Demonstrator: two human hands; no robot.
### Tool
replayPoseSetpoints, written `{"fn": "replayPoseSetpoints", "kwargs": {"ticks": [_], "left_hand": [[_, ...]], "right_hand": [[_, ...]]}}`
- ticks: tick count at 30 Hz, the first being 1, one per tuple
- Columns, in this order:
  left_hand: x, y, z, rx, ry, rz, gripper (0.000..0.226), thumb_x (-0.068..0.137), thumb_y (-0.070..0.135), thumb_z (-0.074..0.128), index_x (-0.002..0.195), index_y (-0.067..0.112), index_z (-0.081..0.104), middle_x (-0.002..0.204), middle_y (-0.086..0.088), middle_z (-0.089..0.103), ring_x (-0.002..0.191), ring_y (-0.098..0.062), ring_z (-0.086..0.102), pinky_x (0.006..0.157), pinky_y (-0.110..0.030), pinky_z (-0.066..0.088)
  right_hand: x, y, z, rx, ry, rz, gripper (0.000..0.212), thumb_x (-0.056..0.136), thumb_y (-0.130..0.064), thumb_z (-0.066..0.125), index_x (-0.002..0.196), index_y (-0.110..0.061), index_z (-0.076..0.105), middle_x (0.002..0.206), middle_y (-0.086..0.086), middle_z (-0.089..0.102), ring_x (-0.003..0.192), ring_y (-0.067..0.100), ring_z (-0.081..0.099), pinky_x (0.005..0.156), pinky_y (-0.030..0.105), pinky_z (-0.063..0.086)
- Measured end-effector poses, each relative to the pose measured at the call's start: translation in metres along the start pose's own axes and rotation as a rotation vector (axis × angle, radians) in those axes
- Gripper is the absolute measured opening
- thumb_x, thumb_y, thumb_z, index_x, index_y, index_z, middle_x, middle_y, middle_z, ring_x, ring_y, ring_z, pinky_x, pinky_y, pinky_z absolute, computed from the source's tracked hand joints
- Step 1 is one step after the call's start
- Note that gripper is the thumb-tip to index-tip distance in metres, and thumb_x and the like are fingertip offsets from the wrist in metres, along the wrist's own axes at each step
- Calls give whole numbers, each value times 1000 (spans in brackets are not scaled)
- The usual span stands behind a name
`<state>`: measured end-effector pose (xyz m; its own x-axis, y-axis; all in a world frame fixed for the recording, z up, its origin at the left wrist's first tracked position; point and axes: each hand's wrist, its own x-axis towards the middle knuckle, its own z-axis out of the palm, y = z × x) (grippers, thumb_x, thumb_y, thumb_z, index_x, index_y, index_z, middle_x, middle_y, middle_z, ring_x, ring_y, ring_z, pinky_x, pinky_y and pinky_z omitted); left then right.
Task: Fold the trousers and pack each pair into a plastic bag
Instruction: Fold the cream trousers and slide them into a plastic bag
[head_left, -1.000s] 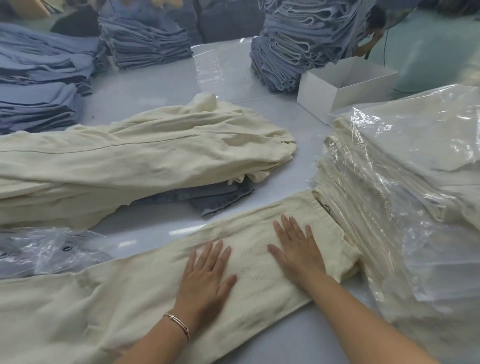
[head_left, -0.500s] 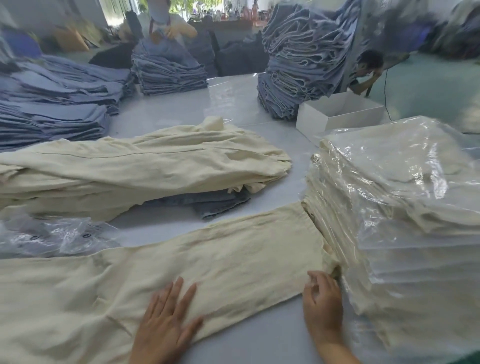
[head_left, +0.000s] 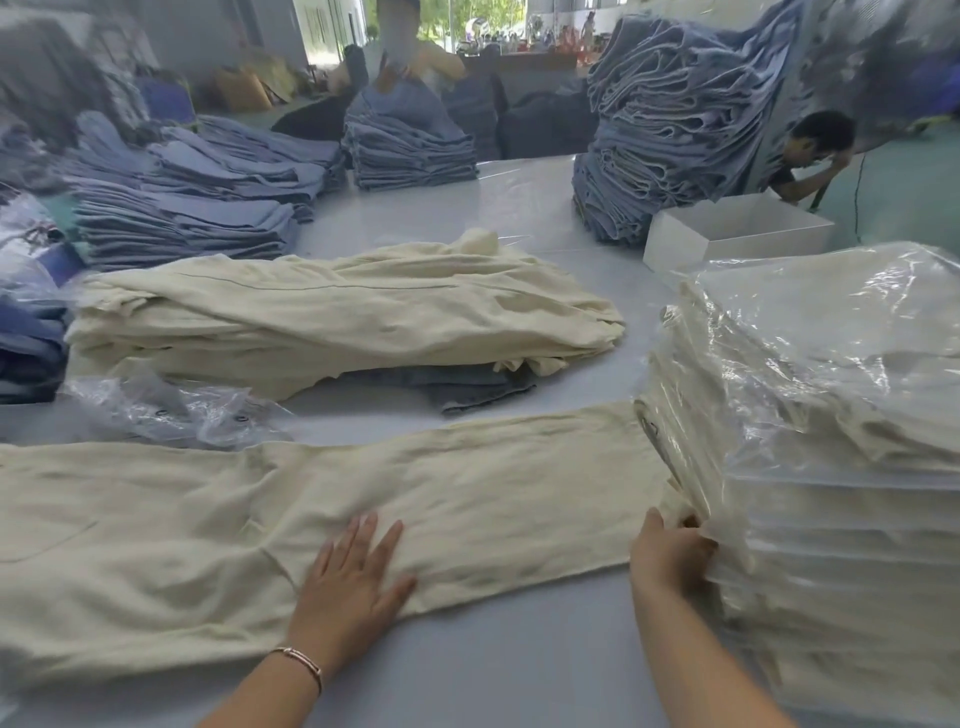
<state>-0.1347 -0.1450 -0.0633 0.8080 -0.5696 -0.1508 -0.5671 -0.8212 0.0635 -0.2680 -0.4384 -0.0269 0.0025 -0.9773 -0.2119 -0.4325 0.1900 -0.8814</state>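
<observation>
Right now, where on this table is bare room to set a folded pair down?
Bare table between the forearms, below the flat trousers; another patch between the white box and cream pile. Crowded right by the bagged stack.

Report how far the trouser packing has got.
Done: a tall stack of bagged cream trousers stands at right. In hand: one cream pair lies flat and unfolded; the left hand presses it, and the right hand grips its leg end. Left: a pile of unbagged cream trousers behind, with empty plastic bags beside it.
</observation>
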Motion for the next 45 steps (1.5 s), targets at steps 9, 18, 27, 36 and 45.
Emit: {"fn": "replayPoseSetpoints", "kwargs": {"ticks": [9,18,27,36,45], "left_hand": [[-3,-2,-6,17,-107,-11,71,95,64,25,152,37,-9,161,3,-15,148,-17,-13,118,-37,-4],[-31,-8,-13,-77,5,38,64,96,48,43,152,25,23,161,-1,8,149,-18,7,119,-44,5],[-27,-96,-23,-50,118,-256,62,92,57,14,151,40,13,161,8,5,149,-17,2,117,-50,8],[7,-38,-15,-26,-249,171,62,85,78,24,142,61,4,159,3,-21,143,-38,-24,108,-67,-8],[38,-71,-157,-1874,-374,13,75,77,72,53,132,21,51,134,-11,56,120,-27,57,96,-54,48]], "right_hand": [[-3,-2,8,73,0,98,41,97,-23,47,116,13,55,117,36,57,109,49,53,90,46,41],[1,-25,18,625,-64,414,15,86,-19,66,79,-14,55,117,9,64,93,22,62,82,35,52],[-9,-116,-4,684,123,182,16,93,-16,46,99,-10,59,115,4,61,95,15,61,68,21,46],[-92,-160,25,576,-170,-269,7,93,-22,50,98,-22,54,96,0,57,91,20,54,83,32,43],[-215,-144,70,359,-563,-754,11,96,-15,54,94,-26,53,84,-14,56,82,9,53,78,28,44]]}}
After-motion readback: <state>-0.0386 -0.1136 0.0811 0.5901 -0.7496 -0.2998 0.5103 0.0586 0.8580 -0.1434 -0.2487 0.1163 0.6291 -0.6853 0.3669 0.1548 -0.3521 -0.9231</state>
